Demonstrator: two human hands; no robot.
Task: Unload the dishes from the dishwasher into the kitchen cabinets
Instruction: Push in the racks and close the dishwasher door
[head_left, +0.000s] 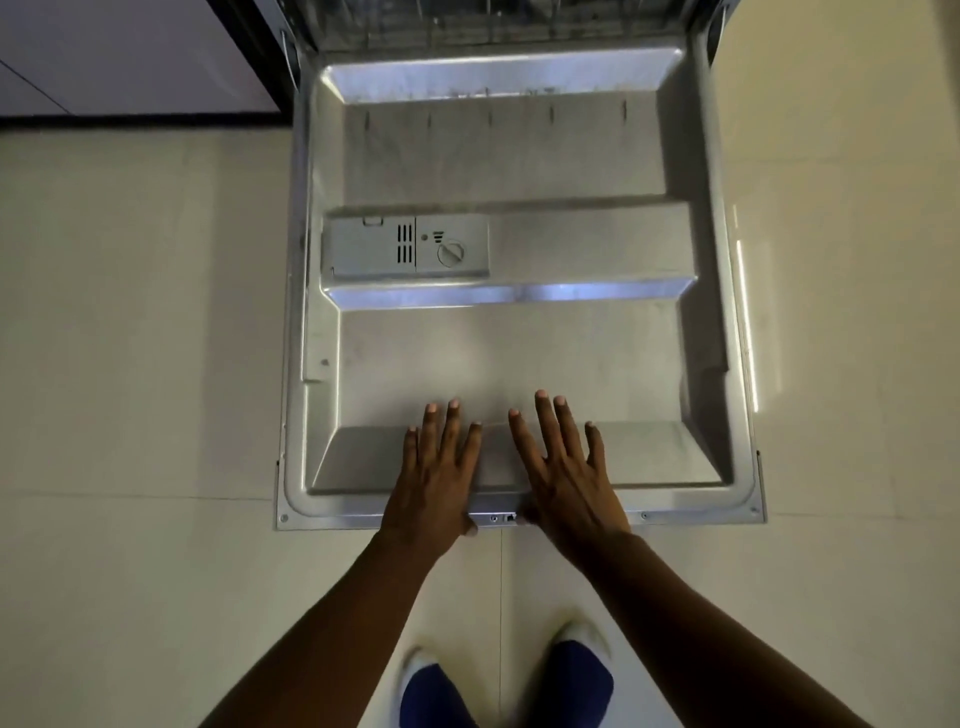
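Grey stamped metal fills most of what we see: the inner face of the open dishwasher door (519, 353), folded down flat over the pale tiled floor (130, 312). Our left hand (436, 467) and right hand (563, 467) lie side by side on the door's near edge, palms down, fingers straight and spread, grasping nothing. The thumbs seem to sit at the door's front lip, though we cannot tell whether they hook under it. Beyond our fingertips, further up the door, sits the grey rectangular plastic detergent dispenser with its round cap (405, 247), offset to the left-hand side. Past that, at the far end, the dim dishwasher rack (493, 26) is barely visible; we cannot make out dishes there. Left of it stands a white cabinet front (130, 52). Beneath our forearms are our feet in white socks (576, 639).
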